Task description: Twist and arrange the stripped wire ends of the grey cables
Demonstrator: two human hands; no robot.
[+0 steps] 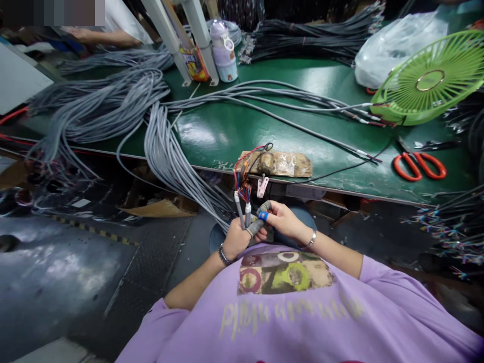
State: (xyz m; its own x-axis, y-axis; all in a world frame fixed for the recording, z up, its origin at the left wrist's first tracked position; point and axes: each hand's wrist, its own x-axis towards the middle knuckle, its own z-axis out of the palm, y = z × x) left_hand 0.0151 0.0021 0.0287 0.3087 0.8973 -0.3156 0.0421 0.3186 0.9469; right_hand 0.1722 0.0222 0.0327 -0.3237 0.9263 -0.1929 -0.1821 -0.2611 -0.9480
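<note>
Shirt: closest in comes the purple shirt (287,307), a colourful print across its front.
Held cables: two grey cables (239,208) stand nearly upright at the desk's near edge, fanned coloured wires (246,190) at their tips.
Left hand: the left hand (236,239) is closed around those cables, below the stripped ends.
Right hand: and here's the right hand (286,221), fingers bunched narrow against the left's, blue wrap on one digit; whether it pinches anything, I can't tell.
Just beyond: a pink peg (262,186), then a taped wooden block (302,165) on the green desk (313,132).
Risk: those fine wires could snag on the peg or the thin leads at the block, I'd judge, if the cables swing that way; a loose left grip might let one slip.
Bundle: a heavy grey bundle (166,151) spills over the edge; its weight could drag more down.
Farther right: red-handled scissors (433,164), green fan (431,83).
Writing: shirt lettering is inverted and unclear; fan badge unreadable; the snack packet (196,64) by the lidded bottle (226,59) too blurred to read.
</note>
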